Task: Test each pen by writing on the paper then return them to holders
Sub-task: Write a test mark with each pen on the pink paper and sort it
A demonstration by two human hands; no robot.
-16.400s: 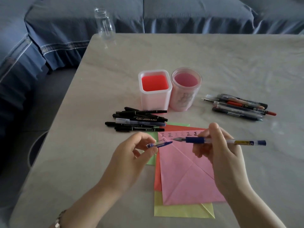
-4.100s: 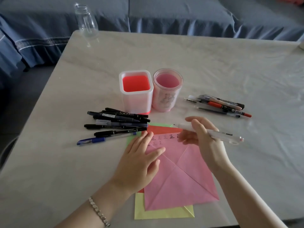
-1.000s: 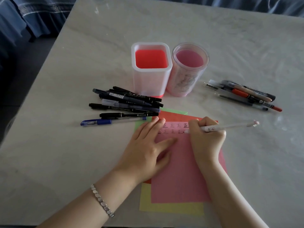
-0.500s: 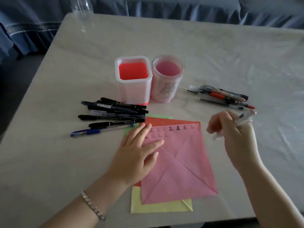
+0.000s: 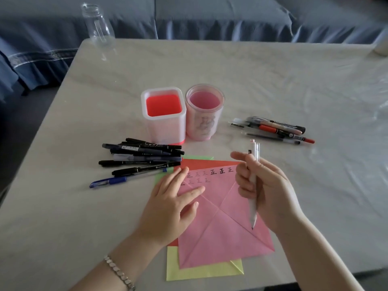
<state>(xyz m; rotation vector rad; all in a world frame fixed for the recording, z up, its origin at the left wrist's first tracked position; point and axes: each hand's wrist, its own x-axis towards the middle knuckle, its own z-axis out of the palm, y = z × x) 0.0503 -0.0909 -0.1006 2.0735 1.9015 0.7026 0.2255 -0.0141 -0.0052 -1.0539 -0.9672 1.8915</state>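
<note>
My right hand [image 5: 270,190] grips a white pen [image 5: 253,185] held upright above the pink paper [image 5: 222,227], its tip pointing down toward me. My left hand [image 5: 170,206] lies flat with straight fingers on the paper's left edge. Rows of written characters run along the paper's top. A square holder with a red inside [image 5: 163,116] and a round pink holder [image 5: 204,114] stand side by side behind the paper, both without pens. A pile of black pens [image 5: 142,154] and a blue pen [image 5: 109,181] lie at the left; another pen group [image 5: 273,129] lies at the right.
A clear glass bottle [image 5: 97,26] stands at the table's far left corner. Orange, green and yellow sheets [image 5: 201,271] lie under the pink paper. A blue sofa runs behind the grey table [image 5: 273,80]. The table's front edge is near my arms.
My right hand lifted the white pen off the paper, swung out to the right, then came back over the paper with the pen turned upright. My left hand stayed flat on the paper.
</note>
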